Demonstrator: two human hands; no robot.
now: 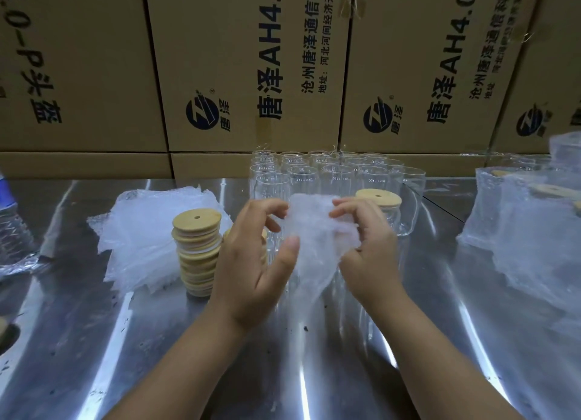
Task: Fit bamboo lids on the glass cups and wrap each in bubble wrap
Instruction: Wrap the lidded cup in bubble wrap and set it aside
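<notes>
A piece of bubble wrap [311, 231] hangs between my two hands over the steel table. My left hand [254, 262] has its fingers curled at the wrap's left edge, thumb up against it. My right hand [367, 243] pinches the wrap's right side. Behind the wrap stand several empty glass cups [333, 175] in rows. One glass cup with a bamboo lid [379, 197] stands just behind my right hand. A stack of bamboo lids [196, 249] rises left of my left hand. A second, lower stack is mostly hidden behind that hand.
A pile of bubble wrap sheets [141, 237] lies at the left. Wrapped cups [528, 224] stand at the right. Cardboard boxes [251, 64] wall off the back of the steel table [314, 372]. A plastic bottle [12, 231] lies at the far left edge.
</notes>
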